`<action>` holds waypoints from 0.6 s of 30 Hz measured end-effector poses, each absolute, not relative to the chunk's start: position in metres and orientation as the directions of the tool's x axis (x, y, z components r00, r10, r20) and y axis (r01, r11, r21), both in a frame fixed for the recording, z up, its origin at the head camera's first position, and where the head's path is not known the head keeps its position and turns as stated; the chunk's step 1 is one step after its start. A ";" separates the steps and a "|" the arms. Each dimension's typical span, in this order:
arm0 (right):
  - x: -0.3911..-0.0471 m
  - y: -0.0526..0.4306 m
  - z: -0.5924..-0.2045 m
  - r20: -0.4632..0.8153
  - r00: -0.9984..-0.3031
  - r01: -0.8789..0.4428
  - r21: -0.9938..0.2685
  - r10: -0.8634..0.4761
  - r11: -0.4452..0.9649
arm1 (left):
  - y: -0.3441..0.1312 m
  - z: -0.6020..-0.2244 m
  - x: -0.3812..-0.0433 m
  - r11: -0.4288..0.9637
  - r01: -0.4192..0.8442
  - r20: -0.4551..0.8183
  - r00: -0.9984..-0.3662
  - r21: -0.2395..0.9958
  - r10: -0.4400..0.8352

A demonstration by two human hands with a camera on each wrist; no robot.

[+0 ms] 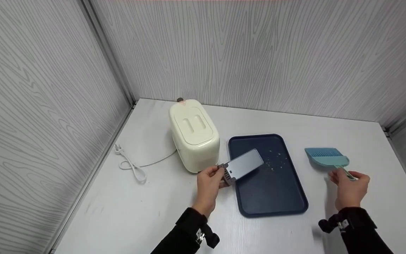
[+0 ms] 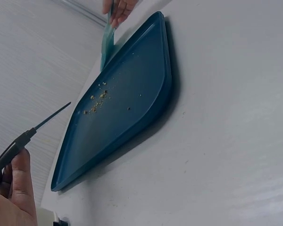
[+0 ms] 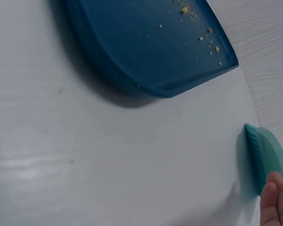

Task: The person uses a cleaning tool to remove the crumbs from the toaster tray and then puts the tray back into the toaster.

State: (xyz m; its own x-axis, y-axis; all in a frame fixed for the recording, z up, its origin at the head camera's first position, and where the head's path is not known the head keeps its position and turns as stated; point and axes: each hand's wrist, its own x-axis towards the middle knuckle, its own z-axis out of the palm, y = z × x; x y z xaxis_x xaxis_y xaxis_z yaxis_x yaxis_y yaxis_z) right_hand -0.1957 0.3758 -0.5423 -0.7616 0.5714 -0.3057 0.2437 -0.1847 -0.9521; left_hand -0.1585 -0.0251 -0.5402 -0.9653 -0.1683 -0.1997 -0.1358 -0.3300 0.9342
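Note:
My left hand (image 1: 207,188) pinches the dark end of a flat silver crumb tray (image 1: 246,164), thumb on top. The plate is tilted over the left part of a navy serving tray (image 1: 271,201). In the left wrist view the crumb tray (image 2: 52,117) appears edge-on, above the serving tray. Small tan crumbs (image 2: 98,102) lie scattered on the serving tray's far half. To the right of that tray, my right hand (image 1: 351,188) grips the handle of a teal hand brush (image 1: 330,161). Its blue bristles point away to the left, close over the table.
A cream toaster (image 1: 197,137) with its lid on stands left of the serving tray. Its white cord and plug (image 1: 137,173) lie on the table further left. Wood-grain panels (image 1: 245,53) wall in the white table at the back and sides.

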 end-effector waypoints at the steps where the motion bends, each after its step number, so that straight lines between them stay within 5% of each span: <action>1: -0.196 0.378 -0.544 -0.301 -0.759 0.290 -0.950 0.578 -0.114 | -0.025 -0.540 -0.159 -0.330 -0.135 -0.199 -0.965 0.934 -0.169; 5: -0.194 0.387 -0.550 -0.231 -0.769 0.454 -0.854 0.595 0.255 | -0.025 -0.541 -0.159 -0.331 -0.133 -0.198 -0.965 0.934 -0.170; 9: -0.193 0.391 -0.558 -0.118 -0.809 0.482 -0.694 0.576 0.535 | -0.025 -0.542 -0.160 -0.334 -0.133 -0.197 -0.966 0.933 -0.167; 18: -0.191 0.390 -0.573 0.010 -0.871 0.430 -0.470 0.491 0.771 | -0.024 -0.541 -0.160 -0.337 -0.135 -0.201 -0.965 0.932 -0.168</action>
